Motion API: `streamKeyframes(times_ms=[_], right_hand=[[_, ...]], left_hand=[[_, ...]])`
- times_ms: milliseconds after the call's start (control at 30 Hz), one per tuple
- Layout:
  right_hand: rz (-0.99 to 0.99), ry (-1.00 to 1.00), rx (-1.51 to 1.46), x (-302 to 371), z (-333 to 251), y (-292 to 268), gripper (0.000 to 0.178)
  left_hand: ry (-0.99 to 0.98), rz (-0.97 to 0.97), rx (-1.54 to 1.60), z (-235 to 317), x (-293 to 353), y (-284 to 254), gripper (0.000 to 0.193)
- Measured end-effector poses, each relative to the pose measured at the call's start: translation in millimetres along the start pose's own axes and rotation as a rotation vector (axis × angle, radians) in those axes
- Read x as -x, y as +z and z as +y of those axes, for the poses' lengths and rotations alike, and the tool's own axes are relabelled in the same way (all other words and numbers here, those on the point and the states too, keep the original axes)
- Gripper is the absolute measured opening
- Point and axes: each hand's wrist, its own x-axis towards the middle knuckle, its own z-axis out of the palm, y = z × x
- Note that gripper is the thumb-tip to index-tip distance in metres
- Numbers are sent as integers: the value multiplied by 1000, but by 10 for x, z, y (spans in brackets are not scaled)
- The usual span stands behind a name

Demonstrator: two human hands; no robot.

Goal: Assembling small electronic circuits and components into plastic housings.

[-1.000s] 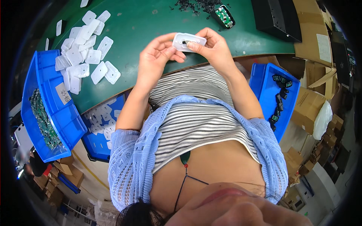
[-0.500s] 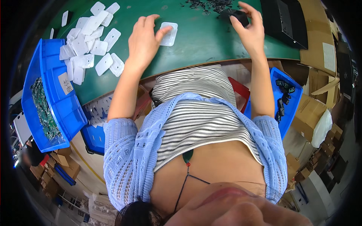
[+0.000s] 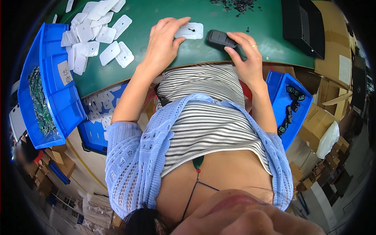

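Note:
My left hand [image 3: 164, 45] grips the left end of a white rounded plastic plate [image 3: 198, 33], thumb at its near edge and fingers over the far edge. The plate rests on or just above the green tabletop, and a small black part [image 3: 192, 29] lies at its middle. To the right, my right hand [image 3: 249, 60] pinches a black, boxy plastic case [image 3: 219, 38] by its right end, thumb in front and fingers behind. A narrow gap separates case and plate. The far side of the case is hidden.
Many white plates [image 3: 105, 35] lie heaped at the left of the green table [image 3: 156, 84]. Small black parts [image 3: 237, 4] are scattered at the far edge. A blue bin [image 3: 58, 94] of circuit boards stands left, a black box [image 3: 299, 31] far right, and another blue bin [image 3: 295, 121] below.
My right hand has brought the black case nearer and leftward from beside the scattered parts. My left hand has shifted right and now holds the white plate, which has turned sideways with the black part on it.

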Motion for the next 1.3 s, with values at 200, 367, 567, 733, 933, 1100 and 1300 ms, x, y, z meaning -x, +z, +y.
streamKeyframes(times_ms=[200, 367, 567, 733, 933, 1100, 1300], right_hand=[[50, -16, 259, -236, 3, 128, 31], [78, -258, 402, -392, -63, 345, 21], [-31, -324, 484, -524, -64, 538, 9], [-68, -316, 409, -543, -12, 541, 9], [-216, -397, 438, -651, -152, 432, 9], [-325, -516, 571, -755, -198, 427, 10], [-475, -400, 397, -824, -167, 362, 10]], left_hand=[[10, 30, 41, 17, 15, 44, 53], [7, 47, 70, -4, 32, 59, 53], [-1, 50, 89, 8, 37, 67, 51], [-13, 72, 109, 1, 49, 90, 47], [-8, 81, 110, -1, 56, 88, 46], [35, 114, 111, -14, 50, 111, 47], [-7, 74, 110, 9, 54, 79, 46]])
